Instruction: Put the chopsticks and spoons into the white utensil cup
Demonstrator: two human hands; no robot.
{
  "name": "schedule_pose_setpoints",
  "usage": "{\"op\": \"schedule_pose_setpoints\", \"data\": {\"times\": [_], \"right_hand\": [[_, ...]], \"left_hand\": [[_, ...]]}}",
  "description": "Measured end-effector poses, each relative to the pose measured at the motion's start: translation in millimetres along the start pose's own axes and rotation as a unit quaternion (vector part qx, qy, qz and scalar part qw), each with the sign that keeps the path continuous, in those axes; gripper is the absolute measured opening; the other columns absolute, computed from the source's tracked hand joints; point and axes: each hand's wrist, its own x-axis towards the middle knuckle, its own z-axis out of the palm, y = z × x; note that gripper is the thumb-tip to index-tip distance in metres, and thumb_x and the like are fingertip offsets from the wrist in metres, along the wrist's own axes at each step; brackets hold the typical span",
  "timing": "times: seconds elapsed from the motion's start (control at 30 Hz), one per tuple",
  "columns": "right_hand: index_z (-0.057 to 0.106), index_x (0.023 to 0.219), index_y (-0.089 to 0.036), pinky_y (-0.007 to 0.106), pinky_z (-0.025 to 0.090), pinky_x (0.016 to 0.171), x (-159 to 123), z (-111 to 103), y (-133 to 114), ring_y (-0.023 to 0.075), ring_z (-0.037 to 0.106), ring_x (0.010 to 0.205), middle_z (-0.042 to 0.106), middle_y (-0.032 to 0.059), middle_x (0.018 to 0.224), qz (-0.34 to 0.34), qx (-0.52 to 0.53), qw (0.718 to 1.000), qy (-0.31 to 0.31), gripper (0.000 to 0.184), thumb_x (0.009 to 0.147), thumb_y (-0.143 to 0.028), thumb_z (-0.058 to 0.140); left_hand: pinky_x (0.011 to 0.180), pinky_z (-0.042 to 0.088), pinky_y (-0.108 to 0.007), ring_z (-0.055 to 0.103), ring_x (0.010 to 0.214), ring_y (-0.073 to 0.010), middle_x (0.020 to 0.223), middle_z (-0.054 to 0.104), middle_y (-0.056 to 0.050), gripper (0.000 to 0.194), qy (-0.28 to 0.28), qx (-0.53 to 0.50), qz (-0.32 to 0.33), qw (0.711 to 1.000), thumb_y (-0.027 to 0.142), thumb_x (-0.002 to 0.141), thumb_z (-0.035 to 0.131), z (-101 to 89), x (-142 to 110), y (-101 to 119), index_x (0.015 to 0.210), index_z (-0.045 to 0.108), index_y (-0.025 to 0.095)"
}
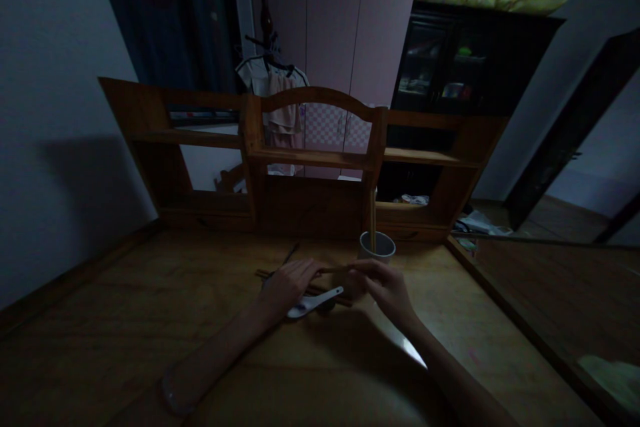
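A wooden chopstick (336,270) spans the gap between my two hands. My right hand (387,287) pinches its right end, just in front of a light cup (367,255). At the other end, the fingers of my left hand (287,287) close around the stick, though their undersides are hidden. Below my left hand lies a white spoon (315,303), its handle pointing right. More chopsticks (343,299) lie on the table beside the spoon, partly covered by my left hand. A thin dark utensil handle (291,253) sticks out behind that hand. Upright chopsticks (373,220) stand in the cup.
The wooden table (150,320) backs onto a wooden shelf unit (315,159) with open compartments. A wall (65,147) borders the left side. Beyond the shelf are clothes on a rack (280,90), a pink wardrobe (330,33) and a dark cabinet (480,73).
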Motion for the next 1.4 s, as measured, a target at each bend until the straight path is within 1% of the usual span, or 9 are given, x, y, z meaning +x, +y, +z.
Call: {"op": "schedule_pose_setpoints", "data": {"times": [0.17,0.27,0.37,0.5,0.67,0.77,0.9,1.03,1.4], "right_hand": [[0.071,0.098,-0.019,0.022,0.046,0.051,9.4,-20.6,-8.6,0.0106,0.054,0.054,0.064,-0.0002,0.069,0.006,0.035,0.995,0.092,0.021,0.082,-0.033,0.069],[0.07,0.098,-0.019,0.024,0.046,0.053,14.9,-27.3,-19.2,0.0111,0.053,0.054,0.062,-0.0008,0.066,-0.008,0.026,0.994,0.106,0.02,0.084,-0.033,0.067],[0.07,0.1,-0.02,0.025,0.047,0.058,20.6,-27.0,-36.6,0.0128,0.056,0.061,0.063,0.0012,0.074,-0.035,0.009,0.996,0.077,0.02,0.085,-0.033,0.066],[0.069,0.106,-0.024,0.028,0.05,0.075,25.2,-18.1,-70.0,0.0184,0.06,0.092,0.064,0.0057,0.105,-0.098,-0.02,0.995,0.009,0.02,0.089,-0.031,0.061],[0.069,0.097,-0.022,0.027,0.048,0.073,21.6,-4.2,-98.1,0.0168,0.06,0.086,0.064,0.0044,0.093,-0.14,-0.066,0.986,-0.068,0.012,0.088,-0.028,0.063],[0.067,0.087,-0.019,0.026,0.046,0.066,19.4,1.2,-95.2,0.0151,0.059,0.077,0.063,0.0032,0.086,-0.136,-0.068,0.984,-0.091,0.009,0.086,-0.028,0.066],[0.065,0.081,-0.018,0.026,0.044,0.064,20.2,4.5,-76.4,0.0156,0.059,0.076,0.061,0.0029,0.082,-0.116,-0.055,0.989,-0.078,0.012,0.086,-0.029,0.066],[0.067,0.084,-0.019,0.026,0.044,0.062,22.0,3.3,-59.9,0.0158,0.059,0.076,0.061,0.0025,0.082,-0.098,-0.039,0.992,-0.065,0.01,0.085,-0.029,0.067],[0.071,0.095,-0.024,0.024,0.041,0.056,18.9,-2.6,-53.8,0.0138,0.055,0.071,0.064,0.0015,0.085,-0.06,-0.01,0.998,-0.036,0.013,0.084,-0.031,0.067]], "left_hand": [[0.085,0.051,-0.034,0.063,0.095,-0.0197,0.101,0.066,-0.006,0.025,0.016,-0.062,-0.029,0.997,0.023,0.097,0.041,1.4,2.4,1.8,0.116,0.056,0.02],[0.085,0.051,-0.032,0.063,0.096,-0.0186,0.103,0.066,-0.005,0.025,0.032,-0.101,-0.039,0.994,0.023,0.097,0.042,-1.2,4.0,6.7,0.118,0.056,0.022],[0.086,0.051,-0.033,0.063,0.097,-0.0187,0.104,0.066,-0.006,0.025,0.068,-0.126,-0.041,0.989,0.023,0.096,0.043,-6.8,3.9,13.5,0.118,0.056,0.022],[0.086,0.051,-0.033,0.063,0.097,-0.019,0.102,0.066,-0.007,0.024,0.114,-0.189,-0.073,0.973,0.022,0.096,0.043,-16.6,0.1,36.3,0.115,0.057,0.022],[0.073,0.051,-0.024,0.064,0.081,-0.0149,0.092,0.068,-0.002,0.014,0.05,-0.339,-0.155,0.927,0.024,0.092,0.052,-19.8,-5.2,73.9,0.102,0.063,0.022],[0.073,0.049,-0.022,0.065,0.081,-0.0144,0.089,0.069,-0.001,0.012,0.021,-0.388,-0.171,0.905,0.025,0.09,0.056,-16.8,-4.5,80.8,0.094,0.066,0.021],[0.074,0.048,-0.021,0.066,0.083,-0.0151,0.092,0.071,0.0,0.014,-0.008,-0.422,-0.182,0.888,0.027,0.086,0.061,-11.9,-1.1,74.8,0.094,0.071,0.023],[0.076,0.047,-0.021,0.067,0.086,-0.0166,0.095,0.073,0.002,0.017,-0.039,-0.442,-0.206,0.872,0.032,0.084,0.063,-8.4,0.3,70.8,0.097,0.073,0.026],[0.067,0.043,-0.021,0.069,0.077,-0.0171,0.089,0.077,0.005,0.02,-0.094,-0.386,-0.247,0.884,0.038,0.082,0.064,-6.6,3.8,72.0,0.097,0.075,0.031]]}}
